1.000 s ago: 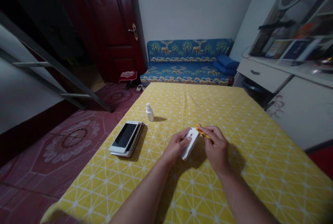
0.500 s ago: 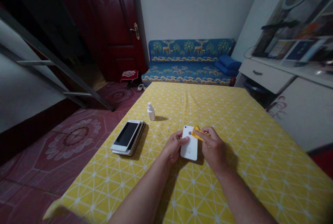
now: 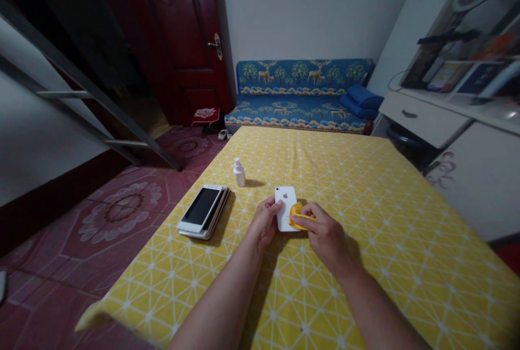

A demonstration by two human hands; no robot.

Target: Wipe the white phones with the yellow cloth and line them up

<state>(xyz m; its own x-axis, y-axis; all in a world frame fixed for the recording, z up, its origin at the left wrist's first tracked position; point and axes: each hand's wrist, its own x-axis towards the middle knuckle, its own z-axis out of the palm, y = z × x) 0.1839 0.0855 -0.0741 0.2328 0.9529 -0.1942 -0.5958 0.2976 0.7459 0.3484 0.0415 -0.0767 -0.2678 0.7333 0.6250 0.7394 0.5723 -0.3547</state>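
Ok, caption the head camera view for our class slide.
Left hand steadies a white iPhone on a yellow patterned tablecloth while the right hand presses a yellow cloth to its back.

White iPhone (image 3: 286, 208) in the left hand (image 3: 265, 224), yellow cloth (image 3: 299, 216) in the right hand (image 3: 325, 235)

My left hand (image 3: 265, 222) holds a phone (image 3: 285, 209) on the table (image 3: 390, 263), and my right hand (image 3: 325, 236) presses a cloth (image 3: 298, 215) against it. A stack of smartphones (image 3: 202, 210) lies to their left, a small bottle (image 3: 239, 173) behind it, and a sofa (image 3: 300, 98) stands beyond the table.
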